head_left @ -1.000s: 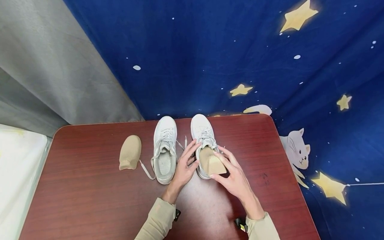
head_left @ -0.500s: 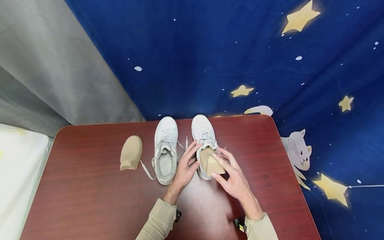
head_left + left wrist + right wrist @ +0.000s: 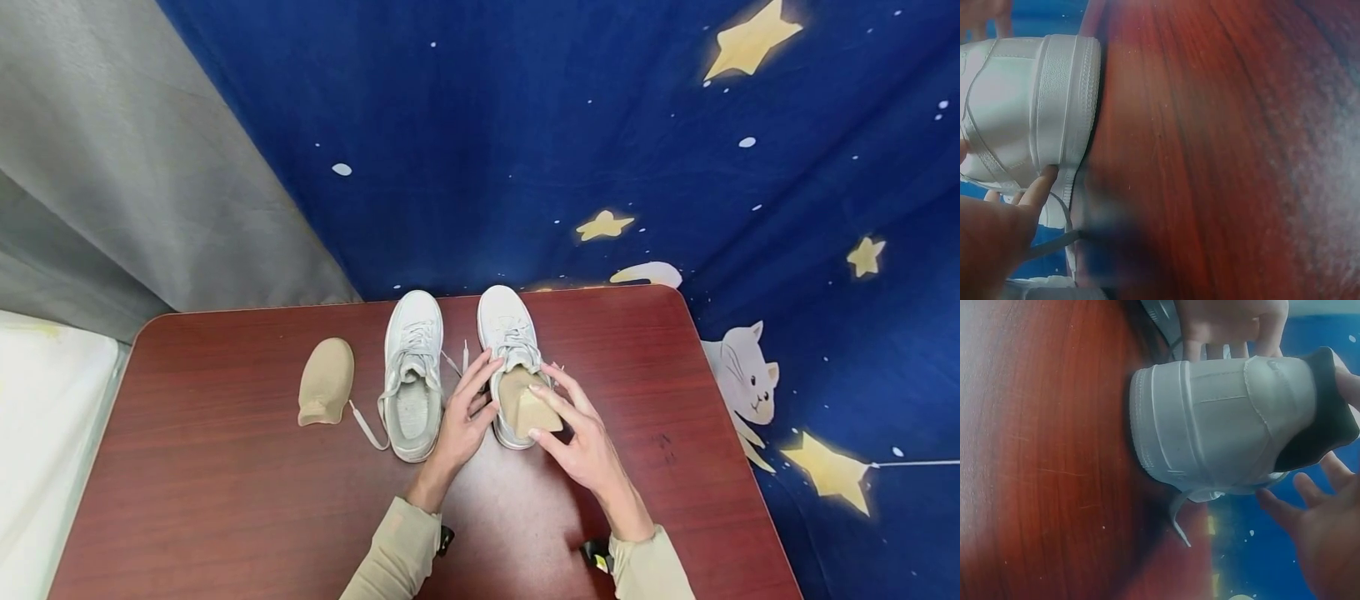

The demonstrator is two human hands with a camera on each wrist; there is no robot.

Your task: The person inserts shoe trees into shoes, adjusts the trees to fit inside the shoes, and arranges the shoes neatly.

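The tan insole (image 3: 537, 415) is pinched at its lifted heel end by the fingers of the right hand (image 3: 587, 446). Its front is tucked lengthwise into the right-side white shoe (image 3: 504, 315), whose left side is touched by the left hand's (image 3: 461, 425) loose fingers.

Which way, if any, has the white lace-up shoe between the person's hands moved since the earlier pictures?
No: in the head view, the white lace-up shoe shows no visible shift against the far edge of the reddish-brown tabletop.

Two white shoes (image 3: 412, 408), two beige pads (image 3: 327, 375).
My left hand (image 3: 461, 425) touches one shoe (image 3: 507, 312); my right hand (image 3: 589, 447) pinches its pad (image 3: 537, 417).
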